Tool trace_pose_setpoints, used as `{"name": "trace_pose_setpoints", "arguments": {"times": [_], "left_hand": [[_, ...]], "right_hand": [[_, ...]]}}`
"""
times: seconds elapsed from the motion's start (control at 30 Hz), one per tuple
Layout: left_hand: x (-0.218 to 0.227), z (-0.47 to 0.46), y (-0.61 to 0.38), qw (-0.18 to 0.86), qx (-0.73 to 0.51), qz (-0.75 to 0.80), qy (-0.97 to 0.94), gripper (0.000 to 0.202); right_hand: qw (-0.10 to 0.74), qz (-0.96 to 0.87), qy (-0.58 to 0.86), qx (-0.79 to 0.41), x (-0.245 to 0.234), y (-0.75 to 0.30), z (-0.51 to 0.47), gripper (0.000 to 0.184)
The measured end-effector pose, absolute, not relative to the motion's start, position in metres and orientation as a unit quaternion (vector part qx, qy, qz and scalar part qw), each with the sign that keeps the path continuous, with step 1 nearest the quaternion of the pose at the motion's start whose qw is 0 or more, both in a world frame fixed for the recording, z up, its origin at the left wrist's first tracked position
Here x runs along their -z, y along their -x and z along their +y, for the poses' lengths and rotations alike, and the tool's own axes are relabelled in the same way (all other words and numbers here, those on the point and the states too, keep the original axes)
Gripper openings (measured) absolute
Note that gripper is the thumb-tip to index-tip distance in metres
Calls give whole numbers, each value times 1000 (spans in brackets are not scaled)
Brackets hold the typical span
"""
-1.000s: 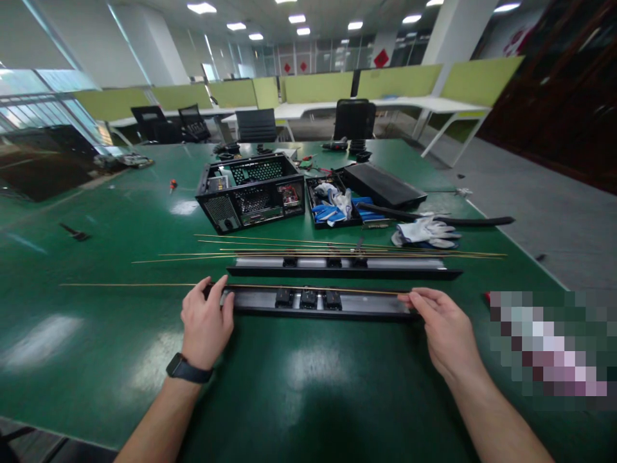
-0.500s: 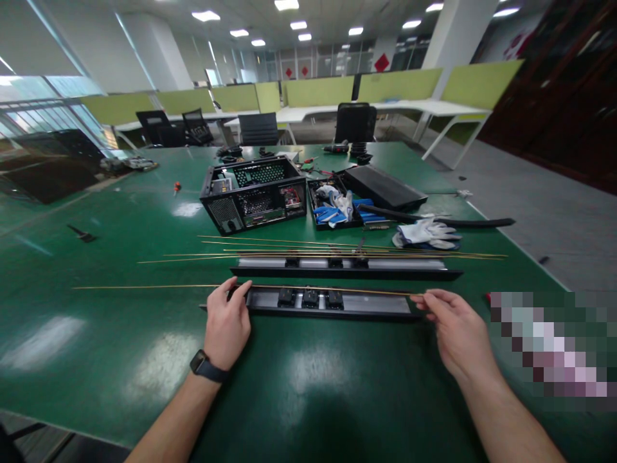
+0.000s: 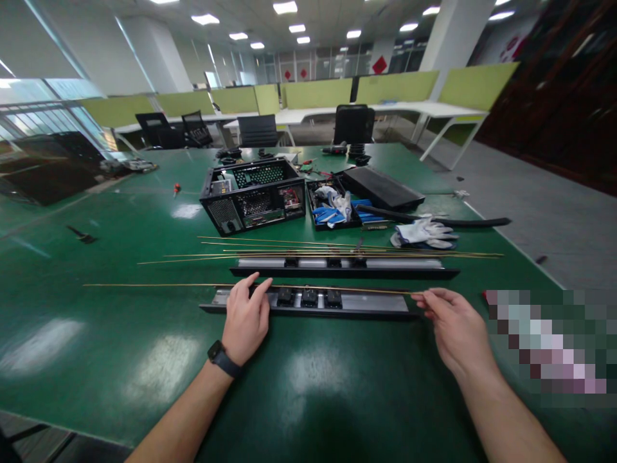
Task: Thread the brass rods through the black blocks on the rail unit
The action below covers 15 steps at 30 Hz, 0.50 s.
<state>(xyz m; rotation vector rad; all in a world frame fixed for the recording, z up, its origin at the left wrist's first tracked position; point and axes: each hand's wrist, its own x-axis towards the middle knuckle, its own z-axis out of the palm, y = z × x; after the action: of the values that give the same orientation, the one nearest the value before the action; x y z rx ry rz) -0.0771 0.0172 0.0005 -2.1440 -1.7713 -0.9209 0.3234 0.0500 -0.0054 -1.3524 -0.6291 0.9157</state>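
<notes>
A long thin brass-coloured rod [image 3: 159, 285] lies lengthwise above the near black rail [image 3: 366, 314], which has a grey inner face and black blocks [image 3: 309, 297] in its middle. My right hand [image 3: 453, 321] pinches the rod close to its right end. My left hand [image 3: 248, 318], wearing a dark watch [image 3: 224, 359], is over the left part of this rail. Its thumb and index finger are spread, with the fingertips at the rod; whether they touch it I cannot tell. Behind it is a second such rail [image 3: 347, 274], with several similar rods [image 3: 187, 256] lying over it.
Farther back on the green table [image 3: 120, 321] stand an open black computer case [image 3: 253, 199], a black tray [image 3: 337, 224] with gloves, and a flat black panel [image 3: 383, 186]. White gloves [image 3: 424, 231] lie at the right beside a black strip [image 3: 477, 223]. A pixelated patch covers the far right.
My left hand has slid right along the rod, towards the black blocks, and its fingers are a little wider apart. The rod's left end has shifted slightly right. My right hand keeps its pinch.
</notes>
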Motion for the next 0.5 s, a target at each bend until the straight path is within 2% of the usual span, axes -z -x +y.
{"name": "trace_pose_setpoints", "arguments": {"times": [0.1, 0.37, 0.5], "left_hand": [[2, 21, 69, 78, 296, -610, 730, 39], [6, 22, 67, 62, 255, -631, 730, 66], [4, 22, 65, 77, 265, -625, 730, 58]], "right_hand": [[646, -265, 590, -404, 4, -324, 50, 41], [676, -237, 582, -385, 1, -340, 54, 37], [680, -224, 589, -375, -4, -359, 58, 26]]}}
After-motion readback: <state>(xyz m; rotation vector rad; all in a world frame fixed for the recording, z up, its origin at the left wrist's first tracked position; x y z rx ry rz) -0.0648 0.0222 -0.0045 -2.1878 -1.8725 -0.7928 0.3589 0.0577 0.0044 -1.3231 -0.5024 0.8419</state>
